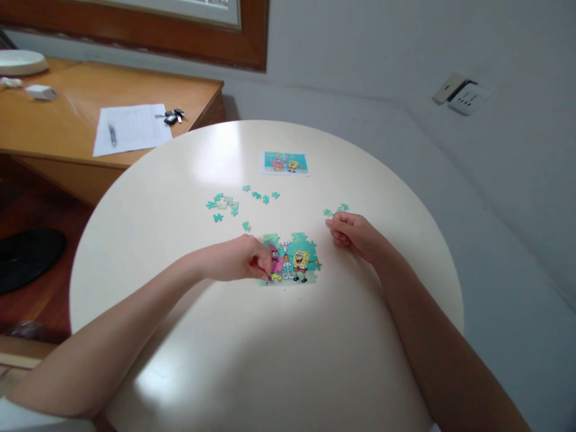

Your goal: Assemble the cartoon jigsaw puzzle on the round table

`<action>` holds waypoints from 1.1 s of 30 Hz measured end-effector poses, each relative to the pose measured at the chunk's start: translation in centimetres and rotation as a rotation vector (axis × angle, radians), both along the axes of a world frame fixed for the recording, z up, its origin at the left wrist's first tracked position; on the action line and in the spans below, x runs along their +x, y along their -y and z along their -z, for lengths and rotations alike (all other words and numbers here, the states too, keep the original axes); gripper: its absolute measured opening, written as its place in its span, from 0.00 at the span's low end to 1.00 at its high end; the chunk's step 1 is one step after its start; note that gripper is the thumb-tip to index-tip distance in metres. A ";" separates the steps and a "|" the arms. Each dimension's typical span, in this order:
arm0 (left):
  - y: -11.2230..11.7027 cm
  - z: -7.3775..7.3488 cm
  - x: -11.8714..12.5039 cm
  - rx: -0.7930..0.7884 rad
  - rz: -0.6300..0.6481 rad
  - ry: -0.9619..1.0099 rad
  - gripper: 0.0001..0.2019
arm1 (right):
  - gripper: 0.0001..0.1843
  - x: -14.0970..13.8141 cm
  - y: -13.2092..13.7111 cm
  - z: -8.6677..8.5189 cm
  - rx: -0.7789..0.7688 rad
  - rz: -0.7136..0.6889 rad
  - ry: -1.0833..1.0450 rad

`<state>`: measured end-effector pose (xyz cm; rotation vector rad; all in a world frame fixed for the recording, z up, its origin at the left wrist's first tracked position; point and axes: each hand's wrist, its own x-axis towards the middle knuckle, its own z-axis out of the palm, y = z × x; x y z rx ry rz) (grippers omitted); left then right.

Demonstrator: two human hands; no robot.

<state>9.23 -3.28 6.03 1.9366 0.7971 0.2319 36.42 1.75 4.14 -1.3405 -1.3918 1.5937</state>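
A partly joined jigsaw puzzle [288,261] lies flat on the white round table, showing a pink starfish, a pale squid figure and a yellow sponge figure. My left hand [245,259] is over its left edge, fingers pinched together and covering part of it; whatever the fingertips hold is hidden. To the right of the puzzle my right hand [353,233] rests with curled fingers, close to a few loose pieces [337,210]. I cannot make out anything in its grip. Several other loose puzzle pieces [225,204] are scattered beyond my left hand.
A small reference picture [285,163] lies near the far side of the round table [288,354]. On the wooden desk [90,90] at the left are a paper sheet [135,123], a pen [112,135] and keys [173,116]. The wall carries a socket [468,98].
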 end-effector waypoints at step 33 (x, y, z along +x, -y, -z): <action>1.0 -1.0 1.0 0.164 -0.040 -0.283 0.06 | 0.26 0.0 -0.2 0.2 -0.020 0.015 -0.032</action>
